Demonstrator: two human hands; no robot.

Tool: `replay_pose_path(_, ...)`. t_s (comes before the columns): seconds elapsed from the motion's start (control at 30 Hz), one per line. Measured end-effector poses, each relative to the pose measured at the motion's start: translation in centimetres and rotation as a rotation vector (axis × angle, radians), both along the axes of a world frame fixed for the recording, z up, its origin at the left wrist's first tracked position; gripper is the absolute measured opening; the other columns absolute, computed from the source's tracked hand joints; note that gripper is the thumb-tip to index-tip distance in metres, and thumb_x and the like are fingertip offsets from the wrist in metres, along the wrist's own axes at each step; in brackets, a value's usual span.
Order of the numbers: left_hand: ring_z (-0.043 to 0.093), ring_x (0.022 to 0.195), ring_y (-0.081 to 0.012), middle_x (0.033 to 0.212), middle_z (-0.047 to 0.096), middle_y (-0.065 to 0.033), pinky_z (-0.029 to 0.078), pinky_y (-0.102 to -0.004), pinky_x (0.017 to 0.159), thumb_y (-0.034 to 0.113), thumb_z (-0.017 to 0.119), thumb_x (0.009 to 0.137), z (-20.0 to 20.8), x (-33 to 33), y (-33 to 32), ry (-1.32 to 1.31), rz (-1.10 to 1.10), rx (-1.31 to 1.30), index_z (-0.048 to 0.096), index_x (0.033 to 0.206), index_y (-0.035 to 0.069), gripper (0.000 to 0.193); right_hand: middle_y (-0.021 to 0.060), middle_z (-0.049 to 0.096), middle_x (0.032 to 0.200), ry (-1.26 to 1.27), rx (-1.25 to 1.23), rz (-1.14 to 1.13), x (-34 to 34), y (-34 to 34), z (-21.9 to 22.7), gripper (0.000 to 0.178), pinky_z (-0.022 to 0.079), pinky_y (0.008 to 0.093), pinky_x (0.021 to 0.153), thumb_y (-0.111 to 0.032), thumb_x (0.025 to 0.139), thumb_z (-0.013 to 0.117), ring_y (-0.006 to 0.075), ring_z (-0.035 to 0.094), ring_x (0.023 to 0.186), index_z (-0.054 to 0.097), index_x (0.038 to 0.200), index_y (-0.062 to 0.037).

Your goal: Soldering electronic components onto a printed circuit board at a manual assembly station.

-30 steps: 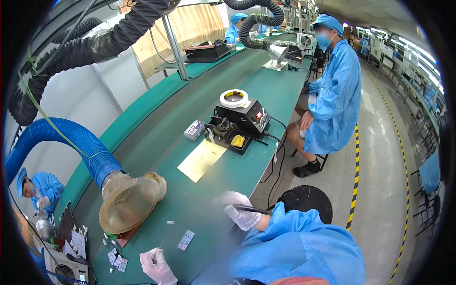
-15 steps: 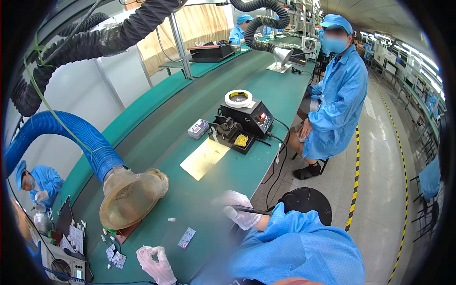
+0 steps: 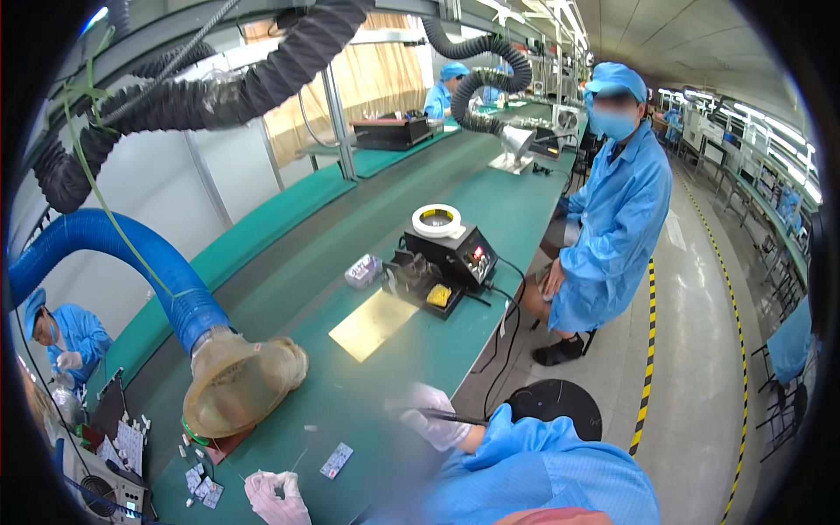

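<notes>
My right hand, in a white glove, is closed around the black handle of a soldering iron over the bench's near edge. A blurred patch hides the iron's tip. My gloved left hand is pinched, and a thin wire sticks up from its fingertips. Between the hands lies a small pale circuit board, which neither hand touches. A little white part rests just beyond it. Several more small boards lie left of my left hand, with white parts scattered around them.
A blue fume hose with a wide hood hangs over the left side. Farther off stand a soldering station, a yellow sponge, a yellowish sheet and a small box. A co-worker sits at the right.
The whole view has shifted slightly. The thin wire at my left hand shows more clearly now. My right hand still holds the soldering iron, and the board stays on the bench.
</notes>
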State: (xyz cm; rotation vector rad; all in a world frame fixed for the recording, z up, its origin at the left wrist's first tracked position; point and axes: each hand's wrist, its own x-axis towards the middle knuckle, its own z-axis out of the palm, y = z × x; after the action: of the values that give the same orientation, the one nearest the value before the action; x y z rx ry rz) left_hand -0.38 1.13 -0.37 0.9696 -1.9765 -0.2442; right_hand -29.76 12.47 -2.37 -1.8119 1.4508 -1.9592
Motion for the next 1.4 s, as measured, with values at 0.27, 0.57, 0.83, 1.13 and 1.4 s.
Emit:
replay_pose_path(0.27,0.058,0.098,-0.0273,0.097,0.062,-0.012,0.048,-0.039,0.088,0.013,0.076,0.081,0.1,0.3,0.3,-0.015,0.038,0.042,0.071,0.083,0.005,0.01,0.0075,0.067,0.088,0.029,-0.075,0.024,0.1,-0.7,-0.2,0.03,0.047,0.0388,0.079,-0.033,0.099,0.057,0.0267,0.062,0.083,0.067,0.108,-0.0063)
replay_pose_path(0.57,0.059,0.096,-0.0296,0.095,0.065,-0.0132,0.047,-0.0425,0.089,0.013,0.07,0.084,0.5,1.1,0.4,-0.197,-0.047,0.003,0.069,0.082,0.006,0.007,0.0103,0.065,0.085,0.12,-0.099,-0.044,0.0,-0.2,0.6,0.026,0.047,0.0409,0.076,-0.028,0.098,0.057,0.0305,0.063,0.082,0.065,0.11,-0.0061)
replay_pose_path(0.83,0.058,0.095,-0.0345,0.093,0.063,-0.0142,0.047,-0.0444,0.088,0.003,0.064,0.08,0.2,0.4,0.3,-0.146,0.099,-0.188,0.061,0.078,0.003,0.004,0.0148,0.066,0.098,0.156,0.112,0.006,-0.6,-0.1,0.8,0.044,0.05,0.0425,0.083,-0.041,0.102,0.048,0.0326,0.062,0.091,0.067,0.105,-0.0019)
replay_pose_path(1.13,0.058,0.09,-0.03,0.087,0.059,-0.0099,0.047,-0.0395,0.085,0.009,0.071,0.08,-0.2,2.3,-0.7,0.073,0.082,0.104,0.065,0.08,0.005,0.006,0.0168,0.065,0.103,-0.414,0.146,0.078,4.8,-3.2,-0.3,0.074,0.048,0.0374,0.088,-0.06,0.104,0.026,0.0252,0.062,0.092,0.066,0.099,0.0016)
replay_pose_path(1.4,0.06,0.088,-0.0307,0.087,0.062,-0.0107,0.05,-0.0402,0.082,0.012,0.072,0.078,-0.1,2.1,-0.4,0.159,0.06,0.119,0.069,0.08,0.007,0.007,0.0117,0.066,0.103,-0.403,0.373,-0.031,6.9,-3.6,0.6,0.073,0.042,0.0343,0.099,-0.059,0.105,0.025,0.0206,0.059,0.096,0.066,0.103,0.0019)
